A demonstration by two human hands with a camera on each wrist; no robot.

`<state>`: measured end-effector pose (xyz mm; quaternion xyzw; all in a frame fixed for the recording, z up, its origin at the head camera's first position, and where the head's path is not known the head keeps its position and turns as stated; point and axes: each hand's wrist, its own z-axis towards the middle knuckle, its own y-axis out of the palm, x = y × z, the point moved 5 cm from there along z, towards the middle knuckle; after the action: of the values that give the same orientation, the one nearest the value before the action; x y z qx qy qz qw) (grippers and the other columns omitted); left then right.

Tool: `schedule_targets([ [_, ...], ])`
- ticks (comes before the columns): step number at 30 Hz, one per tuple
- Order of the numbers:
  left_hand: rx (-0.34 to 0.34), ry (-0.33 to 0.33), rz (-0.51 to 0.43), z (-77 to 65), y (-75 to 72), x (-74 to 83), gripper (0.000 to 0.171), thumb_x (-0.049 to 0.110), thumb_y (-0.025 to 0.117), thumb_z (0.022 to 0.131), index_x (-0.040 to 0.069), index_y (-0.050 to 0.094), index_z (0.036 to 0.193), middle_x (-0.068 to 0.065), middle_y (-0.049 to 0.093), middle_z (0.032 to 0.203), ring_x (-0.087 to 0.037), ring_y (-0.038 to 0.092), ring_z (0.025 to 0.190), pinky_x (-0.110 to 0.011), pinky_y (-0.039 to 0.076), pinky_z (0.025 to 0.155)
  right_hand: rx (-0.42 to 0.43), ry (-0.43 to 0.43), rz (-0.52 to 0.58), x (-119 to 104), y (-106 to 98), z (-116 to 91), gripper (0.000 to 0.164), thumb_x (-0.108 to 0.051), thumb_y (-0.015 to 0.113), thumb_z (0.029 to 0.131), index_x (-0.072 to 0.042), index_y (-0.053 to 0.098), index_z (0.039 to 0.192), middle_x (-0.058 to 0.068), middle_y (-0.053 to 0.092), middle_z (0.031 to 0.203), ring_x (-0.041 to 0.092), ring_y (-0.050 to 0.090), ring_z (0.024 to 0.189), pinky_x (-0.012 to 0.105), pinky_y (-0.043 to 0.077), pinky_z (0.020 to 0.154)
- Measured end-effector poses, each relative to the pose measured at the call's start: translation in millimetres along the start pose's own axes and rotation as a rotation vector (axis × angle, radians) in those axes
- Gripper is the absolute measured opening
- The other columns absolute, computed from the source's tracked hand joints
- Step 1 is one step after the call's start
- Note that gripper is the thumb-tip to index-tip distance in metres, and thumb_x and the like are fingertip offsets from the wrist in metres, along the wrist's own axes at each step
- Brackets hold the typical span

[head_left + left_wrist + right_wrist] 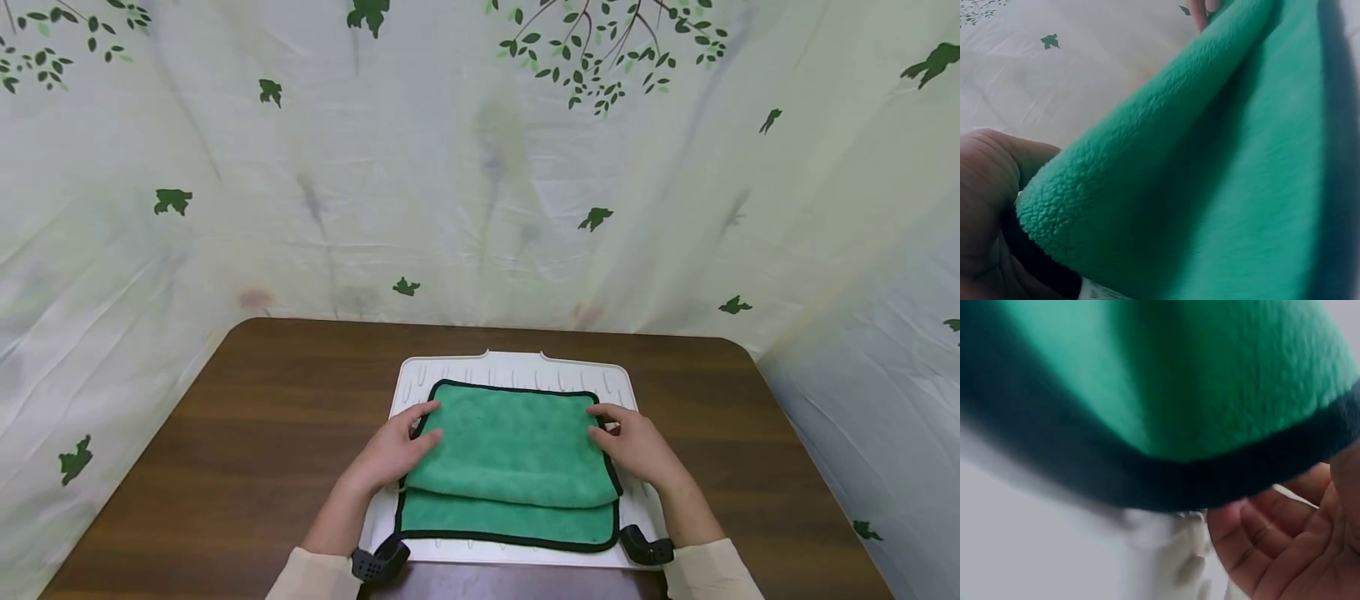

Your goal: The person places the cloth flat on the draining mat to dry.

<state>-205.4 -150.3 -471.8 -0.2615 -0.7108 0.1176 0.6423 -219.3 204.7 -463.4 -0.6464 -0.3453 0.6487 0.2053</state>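
A green plush towel (517, 442) with black edging lies folded over on a white board; its upper layer ends in a rounded fold above the front strip of the lower layer. My left hand (396, 450) grips its left edge, thumb on the green face. In the left wrist view that hand (988, 200) is at the edging, and the folded layer (1122, 144) arches up from the layer below. At the opposite edge, my right hand (637, 446) holds the towel. The right wrist view shows curled fingers (1260, 534) under the black edging, other fingers partly hidden.
The ridged white board (517, 367) lies on a brown wooden table (300, 417), near its front edge. A pale curtain (450, 208) with printed leaves hangs behind the table and along both sides. Each wrist wears a black strap with a device (381, 560).
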Motion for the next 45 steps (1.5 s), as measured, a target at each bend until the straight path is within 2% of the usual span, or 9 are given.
schedule_targets([
  [4, 0.015, 0.009, 0.03, 10.4, -12.2, 3.9, 0.043, 0.025, 0.062, 0.102, 0.013, 0.06, 0.143, -0.019, 0.064, 0.137, -0.028, 0.066, 0.113, -0.044, 0.054, 0.09, 0.064, -0.055, -0.018, -6.8, -12.3, 10.2, 0.03, -0.015, 0.062, 0.101, -0.007, 0.069, 0.129, 0.014, 0.073, 0.117, 0.026, 0.069, 0.099, 0.035, 0.055, 0.077],
  [8, 0.083, 0.004, 0.034, 19.1, -26.3, 5.4, 0.037, 0.026, 0.06, 0.102, 0.016, 0.066, 0.137, -0.015, 0.07, 0.126, -0.019, 0.066, 0.092, -0.032, 0.051, 0.074, 0.139, -0.076, -0.013, -10.4, -23.9, 20.8, 0.031, -0.013, 0.059, 0.103, -0.008, 0.067, 0.132, 0.016, 0.072, 0.118, 0.032, 0.068, 0.105, 0.041, 0.057, 0.08],
  [18, 0.04, 0.011, 0.064, 33.5, -25.9, -4.1, 0.036, 0.024, 0.059, 0.103, 0.009, 0.067, 0.135, -0.017, 0.063, 0.141, -0.032, 0.066, 0.12, -0.048, 0.054, 0.099, -0.026, -0.054, -0.005, 6.5, -4.3, 51.7, 0.03, -0.011, 0.058, 0.102, -0.005, 0.068, 0.13, 0.02, 0.064, 0.136, 0.038, 0.066, 0.115, 0.045, 0.058, 0.089],
  [23, 0.058, 0.002, 0.025, 40.5, -29.1, 2.3, 0.043, 0.027, 0.057, 0.104, 0.01, 0.06, 0.143, -0.018, 0.057, 0.149, -0.032, 0.064, 0.123, -0.045, 0.054, 0.098, 0.067, -0.027, 0.013, 5.6, -18.7, 57.5, 0.032, -0.013, 0.057, 0.103, -0.008, 0.065, 0.134, 0.022, 0.062, 0.138, 0.038, 0.065, 0.115, 0.042, 0.057, 0.081],
  [27, 0.0, -0.026, 0.032, 43.2, -29.2, 3.8, 0.049, 0.027, 0.057, 0.104, 0.008, 0.052, 0.149, -0.023, 0.056, 0.146, -0.028, 0.067, 0.104, -0.039, 0.056, 0.085, -0.015, 0.028, 0.021, 4.9, -18.2, 61.9, 0.044, -0.018, 0.055, 0.105, -0.008, 0.051, 0.148, 0.026, 0.059, 0.137, 0.034, 0.068, 0.108, 0.038, 0.058, 0.078],
  [32, -0.074, -0.091, 0.016, 29.4, -26.0, -2.7, 0.057, 0.024, 0.062, 0.102, 0.008, 0.045, 0.153, -0.02, 0.065, 0.117, -0.018, 0.059, 0.066, -0.032, 0.053, 0.064, -0.125, 0.05, 0.005, 5.8, -8.4, 50.2, 0.056, -0.019, 0.061, 0.102, -0.009, 0.042, 0.153, 0.021, 0.066, 0.114, 0.021, 0.068, 0.082, 0.034, 0.057, 0.068],
  [36, -0.132, -0.066, 0.019, 9.8, -24.7, -5.1, 0.064, 0.023, 0.067, 0.099, 0.007, 0.039, 0.155, -0.011, 0.063, 0.094, -0.016, 0.053, 0.053, -0.034, 0.051, 0.059, -0.185, 0.004, 0.047, 3.4, -4.3, 29.0, 0.061, -0.016, 0.066, 0.099, -0.008, 0.041, 0.154, 0.011, 0.063, 0.093, 0.019, 0.061, 0.066, 0.034, 0.052, 0.062],
  [41, -0.28, -0.057, -0.02, -15.8, -20.0, -6.2, 0.088, 0.016, 0.078, 0.089, 0.008, 0.027, 0.16, -0.014, 0.058, 0.096, -0.015, 0.057, 0.053, -0.037, 0.057, 0.058, -0.391, -0.054, 0.127, -0.2, 2.5, -5.6, 0.076, -0.018, 0.07, 0.096, -0.008, 0.029, 0.159, 0.008, 0.058, 0.086, 0.02, 0.061, 0.063, 0.036, 0.054, 0.06],
  [45, -0.351, -0.053, -0.029, -23.1, -14.3, -5.0, 0.1, 0.005, 0.082, 0.082, 0.013, 0.022, 0.163, -0.017, 0.057, 0.103, -0.017, 0.058, 0.053, -0.036, 0.057, 0.057, -0.514, -0.054, 0.18, 2.6, 8.9, -30.7, 0.081, -0.017, 0.071, 0.095, -0.013, 0.026, 0.162, 0.01, 0.056, 0.089, 0.021, 0.065, 0.069, 0.036, 0.056, 0.061],
])
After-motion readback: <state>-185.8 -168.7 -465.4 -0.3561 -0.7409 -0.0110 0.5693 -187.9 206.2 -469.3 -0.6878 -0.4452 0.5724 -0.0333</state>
